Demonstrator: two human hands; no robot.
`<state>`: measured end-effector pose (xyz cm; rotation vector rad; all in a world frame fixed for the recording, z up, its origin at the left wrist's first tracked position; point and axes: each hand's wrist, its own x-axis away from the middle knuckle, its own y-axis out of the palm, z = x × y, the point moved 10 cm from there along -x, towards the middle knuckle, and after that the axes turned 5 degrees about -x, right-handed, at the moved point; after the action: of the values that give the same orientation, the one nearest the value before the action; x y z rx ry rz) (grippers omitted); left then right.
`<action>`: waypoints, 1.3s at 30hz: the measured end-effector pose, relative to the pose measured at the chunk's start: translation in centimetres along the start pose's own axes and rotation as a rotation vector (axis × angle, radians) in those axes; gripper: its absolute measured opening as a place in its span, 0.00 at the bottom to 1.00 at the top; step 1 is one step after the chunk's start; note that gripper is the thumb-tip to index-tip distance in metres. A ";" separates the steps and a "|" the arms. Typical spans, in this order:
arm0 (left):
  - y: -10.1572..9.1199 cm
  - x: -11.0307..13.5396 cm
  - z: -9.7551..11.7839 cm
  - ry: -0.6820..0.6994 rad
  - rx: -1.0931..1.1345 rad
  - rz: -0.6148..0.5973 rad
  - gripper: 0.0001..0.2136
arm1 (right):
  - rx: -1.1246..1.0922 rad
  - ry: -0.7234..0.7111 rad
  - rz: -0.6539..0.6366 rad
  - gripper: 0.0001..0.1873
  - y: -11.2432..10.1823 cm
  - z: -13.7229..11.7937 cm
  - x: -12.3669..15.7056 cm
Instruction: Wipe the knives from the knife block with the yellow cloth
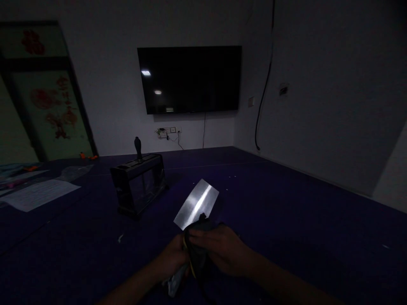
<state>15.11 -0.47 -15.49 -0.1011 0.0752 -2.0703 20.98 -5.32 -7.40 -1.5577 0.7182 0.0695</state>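
Observation:
A broad steel cleaver blade (197, 204) sticks up and away from my hands, catching the light. My left hand (171, 259) is closed low around what looks like the cleaver's handle, with a pale rag end hanging below it. Beside it my right hand (222, 248) is closed on a dark cloth (197, 239) bunched at the base of the blade. The two hands touch over the cloth. A black knife block (138, 184) stands to the left beyond them, with one dark knife handle (137, 148) poking out of its top.
All of it sits on a dark blue table (286, 203). White papers (38, 194) and a clear plastic bag lie at the far left. A black wall screen (190, 79) hangs on the wall behind. The room is dim.

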 end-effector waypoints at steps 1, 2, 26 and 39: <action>0.2 0.1 0.1 -0.003 -0.004 -0.013 0.07 | -0.010 -0.007 -0.009 0.25 0.1 -0.1 -0.1; 0.2 0.1 0.1 -0.002 -0.006 -0.021 0.07 | -0.015 -0.011 -0.020 0.26 0.2 -0.1 -0.1; -0.6 -0.5 -0.8 -0.014 -0.002 0.029 0.09 | -0.073 -0.007 0.061 0.26 -0.5 -0.1 0.0; -0.2 -0.3 0.0 0.002 0.021 0.032 0.07 | -0.045 -0.042 0.080 0.25 -0.1 0.1 0.1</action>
<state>15.06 -0.08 -15.46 -0.0845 0.0557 -2.0392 21.16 -5.29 -7.42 -1.5651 0.7501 0.1789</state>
